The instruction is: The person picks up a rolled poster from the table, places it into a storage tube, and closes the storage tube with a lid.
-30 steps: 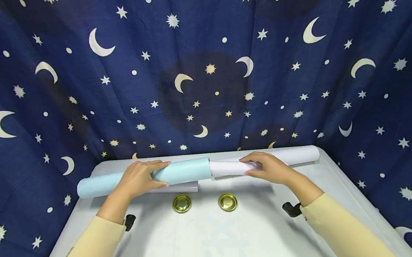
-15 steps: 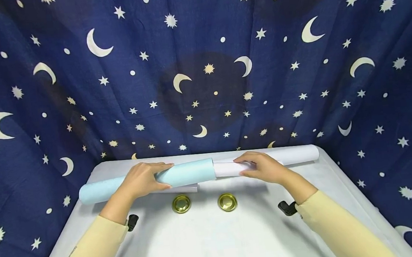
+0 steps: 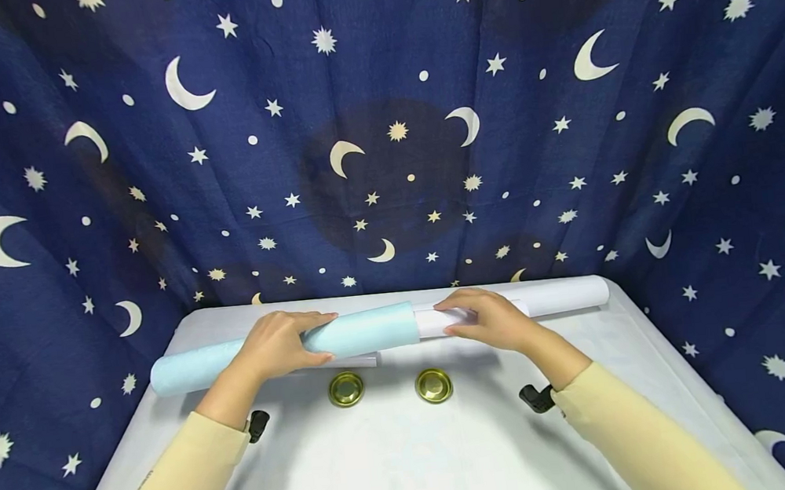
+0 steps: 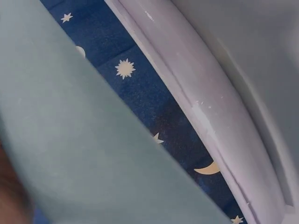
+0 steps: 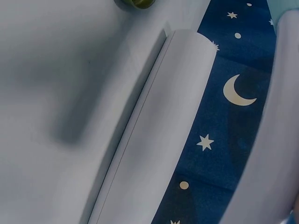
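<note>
My left hand (image 3: 281, 344) grips a light blue roll (image 3: 365, 330) around its middle, thumb and fingers on either side. From the roll's right end projects a narrower white roll (image 3: 431, 323), its far part hidden inside the blue one. My right hand (image 3: 488, 318) holds this white roll near its outer end. The blue roll (image 4: 93, 130) is held above the table in the left wrist view, beside a glossy lilac-white roll (image 4: 210, 107). Low in the right wrist view, the held white roll (image 5: 261, 163) runs up to the blue edge (image 5: 283, 7).
Another white roll (image 3: 571, 295) lies along the table's back right, behind my right hand. The glossy roll (image 3: 357, 361) lies under the blue one. Two small gold dishes (image 3: 346, 389) stand mid-table. A dark blue star-and-moon curtain (image 3: 384, 159) closes off the back and sides.
My hands have come closer together, the left moving right and the right moving left. Less of the white roll shows outside the blue one, and the blue roll's left end has dipped.
</note>
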Tool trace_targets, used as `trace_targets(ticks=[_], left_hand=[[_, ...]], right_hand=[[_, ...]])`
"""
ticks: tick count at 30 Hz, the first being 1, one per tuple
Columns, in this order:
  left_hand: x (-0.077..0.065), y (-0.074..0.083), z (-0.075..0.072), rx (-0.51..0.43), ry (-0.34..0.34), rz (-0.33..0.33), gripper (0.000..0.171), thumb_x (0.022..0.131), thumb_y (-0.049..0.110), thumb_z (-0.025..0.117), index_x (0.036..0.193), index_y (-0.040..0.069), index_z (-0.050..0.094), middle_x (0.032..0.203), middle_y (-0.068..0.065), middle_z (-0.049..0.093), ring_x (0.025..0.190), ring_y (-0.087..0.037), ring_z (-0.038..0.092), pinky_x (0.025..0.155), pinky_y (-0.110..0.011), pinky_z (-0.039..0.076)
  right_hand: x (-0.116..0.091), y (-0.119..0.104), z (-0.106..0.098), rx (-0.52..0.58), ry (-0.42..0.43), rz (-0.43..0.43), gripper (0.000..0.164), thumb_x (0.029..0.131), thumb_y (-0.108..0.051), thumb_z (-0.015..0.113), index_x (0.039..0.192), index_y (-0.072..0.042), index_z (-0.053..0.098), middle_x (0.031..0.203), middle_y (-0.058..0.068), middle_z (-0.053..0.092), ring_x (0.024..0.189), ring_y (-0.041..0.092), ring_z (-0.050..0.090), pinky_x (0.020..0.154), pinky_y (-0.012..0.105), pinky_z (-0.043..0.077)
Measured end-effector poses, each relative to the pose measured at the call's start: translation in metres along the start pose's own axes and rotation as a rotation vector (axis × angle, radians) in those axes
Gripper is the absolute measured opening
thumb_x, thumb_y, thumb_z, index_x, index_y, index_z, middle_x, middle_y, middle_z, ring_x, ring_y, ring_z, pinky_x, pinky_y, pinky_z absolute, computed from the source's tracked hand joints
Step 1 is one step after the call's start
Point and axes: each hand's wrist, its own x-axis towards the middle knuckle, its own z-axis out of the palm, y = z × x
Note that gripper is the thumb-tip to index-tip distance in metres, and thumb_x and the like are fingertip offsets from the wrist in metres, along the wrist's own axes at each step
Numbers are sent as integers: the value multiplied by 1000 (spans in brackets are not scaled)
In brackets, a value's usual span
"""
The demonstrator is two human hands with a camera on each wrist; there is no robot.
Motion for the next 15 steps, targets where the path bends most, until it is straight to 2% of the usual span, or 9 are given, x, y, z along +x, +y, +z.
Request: trace_targets(ticks=[8, 15], left_hand=[[-1, 1, 5, -40, 31, 20, 65, 73, 51, 85, 132, 31, 68, 123, 4, 70, 109, -19, 69, 85, -42, 56], [-1, 2, 6, -69, 26, 25, 63, 72, 50, 86, 131, 33, 68, 121, 5, 71, 107, -19, 69, 82, -42, 56]], right_hand=[[2, -1, 6, 21, 26, -12, 40, 84, -24, 83, 122, -17, 73, 120, -4, 69, 101, 13, 61, 84, 36, 52], [5, -2, 12, 42, -8, -14, 39, 84, -25, 83, 121, -16, 73, 120, -3, 69, 107, 16, 62, 88, 37, 53]])
